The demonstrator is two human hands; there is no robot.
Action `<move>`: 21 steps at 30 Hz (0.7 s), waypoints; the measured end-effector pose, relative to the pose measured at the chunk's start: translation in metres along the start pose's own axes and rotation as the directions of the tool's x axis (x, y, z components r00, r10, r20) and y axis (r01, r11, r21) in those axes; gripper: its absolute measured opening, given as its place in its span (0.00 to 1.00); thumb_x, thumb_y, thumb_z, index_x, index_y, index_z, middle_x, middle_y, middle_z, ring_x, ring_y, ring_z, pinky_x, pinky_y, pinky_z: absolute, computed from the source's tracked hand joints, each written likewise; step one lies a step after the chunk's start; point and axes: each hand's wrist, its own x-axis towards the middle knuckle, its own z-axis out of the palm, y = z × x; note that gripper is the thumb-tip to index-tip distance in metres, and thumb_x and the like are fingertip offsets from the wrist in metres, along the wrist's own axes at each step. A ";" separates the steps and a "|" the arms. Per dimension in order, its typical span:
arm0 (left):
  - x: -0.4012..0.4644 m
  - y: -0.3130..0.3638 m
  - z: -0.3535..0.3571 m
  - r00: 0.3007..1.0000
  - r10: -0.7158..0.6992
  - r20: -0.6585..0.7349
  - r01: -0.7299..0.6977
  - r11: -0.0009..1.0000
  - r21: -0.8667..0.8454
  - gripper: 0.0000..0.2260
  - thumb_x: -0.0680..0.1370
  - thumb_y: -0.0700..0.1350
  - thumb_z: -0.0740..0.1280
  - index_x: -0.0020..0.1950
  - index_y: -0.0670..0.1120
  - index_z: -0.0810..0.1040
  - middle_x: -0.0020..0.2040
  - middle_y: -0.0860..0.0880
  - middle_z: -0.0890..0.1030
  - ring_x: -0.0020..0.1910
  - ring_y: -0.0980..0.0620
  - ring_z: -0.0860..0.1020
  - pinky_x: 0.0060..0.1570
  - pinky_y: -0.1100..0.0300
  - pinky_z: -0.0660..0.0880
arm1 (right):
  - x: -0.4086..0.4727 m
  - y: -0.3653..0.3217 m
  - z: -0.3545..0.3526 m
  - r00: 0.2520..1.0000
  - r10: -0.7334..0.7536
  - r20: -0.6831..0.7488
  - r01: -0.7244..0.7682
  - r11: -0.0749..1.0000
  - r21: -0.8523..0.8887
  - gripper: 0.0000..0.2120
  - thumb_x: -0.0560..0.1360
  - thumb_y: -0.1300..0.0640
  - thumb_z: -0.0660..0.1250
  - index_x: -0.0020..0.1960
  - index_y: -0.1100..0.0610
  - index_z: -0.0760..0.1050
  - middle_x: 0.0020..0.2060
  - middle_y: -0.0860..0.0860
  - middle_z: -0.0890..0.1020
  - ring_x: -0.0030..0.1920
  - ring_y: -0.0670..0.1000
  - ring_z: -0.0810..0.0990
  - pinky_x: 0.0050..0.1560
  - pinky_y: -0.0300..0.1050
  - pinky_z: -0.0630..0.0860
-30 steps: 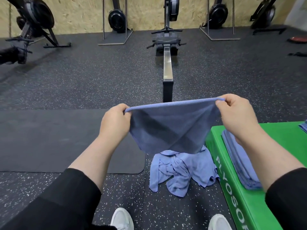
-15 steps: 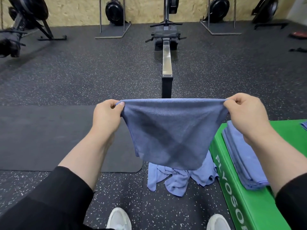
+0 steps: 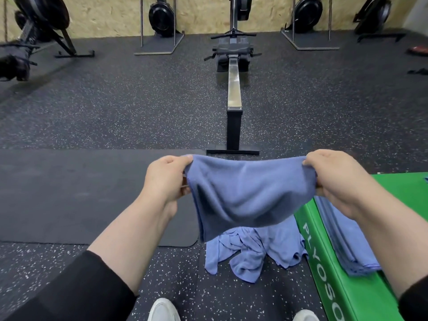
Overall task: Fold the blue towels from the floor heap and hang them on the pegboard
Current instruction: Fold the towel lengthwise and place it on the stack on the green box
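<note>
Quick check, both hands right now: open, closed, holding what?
Left hand: closed, gripping the left top corner of the blue towel.
Right hand: closed, gripping the towel's right top corner.

Overall light: even, diffuse and moderately bright; its source lies outside the view.
Glare: a bright reflection runs along the steel rail of the rowing machine (image 3: 234,84); it is the strongest highlight present.
Shadows: soft throughout; a faint dark patch lies on the floor beside the rowing machine's front end, and soft shading fills the sagging folds of the held blue towel (image 3: 245,193) nearer than the machine's foot.
Distortion: wide-angle bending; the wall line beyond the rowing machine curves, and equipment far to its left and right leans outward.
Focus: centre reasonably sharp; slight softness and compression smear toward the corners and the lower edge.
</note>
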 end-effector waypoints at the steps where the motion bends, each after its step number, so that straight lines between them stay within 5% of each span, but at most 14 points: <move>1: -0.003 -0.001 0.004 1.000 0.001 -0.002 -0.001 1.000 -0.008 0.07 0.78 0.43 0.70 0.41 0.47 0.76 0.36 0.45 0.77 0.32 0.49 0.74 0.34 0.59 0.72 | -0.001 0.001 0.002 0.998 0.024 0.057 -0.026 0.999 0.023 0.12 0.76 0.64 0.60 0.36 0.52 0.67 0.36 0.55 0.66 0.39 0.54 0.63 0.38 0.48 0.68; 3: -0.012 -0.001 0.012 1.000 0.027 -0.002 -0.027 1.000 -0.009 0.10 0.78 0.43 0.71 0.37 0.47 0.77 0.35 0.45 0.77 0.34 0.48 0.73 0.37 0.55 0.73 | -0.004 0.001 0.008 0.991 0.042 0.129 -0.051 0.996 0.067 0.02 0.73 0.62 0.62 0.42 0.57 0.69 0.41 0.56 0.67 0.42 0.56 0.64 0.41 0.50 0.72; 8: -0.037 -0.003 0.035 0.985 0.162 0.060 -0.166 0.982 0.086 0.09 0.75 0.46 0.72 0.36 0.46 0.81 0.33 0.51 0.80 0.35 0.51 0.74 0.39 0.52 0.75 | -0.009 0.006 0.031 0.980 0.044 0.196 -0.071 0.989 0.130 0.04 0.72 0.61 0.63 0.45 0.61 0.74 0.41 0.57 0.71 0.42 0.56 0.69 0.42 0.54 0.76; 12: -0.059 -0.008 0.051 0.936 0.313 0.164 -0.348 0.898 0.269 0.06 0.76 0.46 0.73 0.39 0.49 0.84 0.33 0.57 0.82 0.31 0.62 0.74 0.36 0.65 0.72 | -0.016 0.007 0.054 0.982 -0.017 0.186 -0.003 0.994 0.107 0.17 0.66 0.57 0.63 0.41 0.73 0.68 0.38 0.55 0.72 0.40 0.54 0.71 0.41 0.53 0.81; 18: -0.066 -0.019 0.061 0.884 0.434 0.172 -0.467 0.808 0.360 0.12 0.76 0.46 0.75 0.35 0.59 0.80 0.36 0.55 0.80 0.35 0.59 0.76 0.39 0.65 0.70 | -0.026 0.008 0.071 0.968 -0.075 0.239 0.034 0.984 0.174 0.10 0.77 0.62 0.65 0.43 0.67 0.82 0.34 0.59 0.79 0.37 0.51 0.75 0.42 0.51 0.79; 21: -0.067 -0.017 0.061 0.885 0.434 0.168 -0.465 0.809 0.360 0.09 0.76 0.46 0.74 0.36 0.56 0.82 0.38 0.53 0.81 0.39 0.57 0.78 0.41 0.62 0.72 | -0.028 0.004 0.073 0.965 -0.064 0.255 0.009 0.978 0.210 0.11 0.77 0.62 0.64 0.47 0.71 0.80 0.41 0.71 0.80 0.41 0.53 0.76 0.48 0.56 0.81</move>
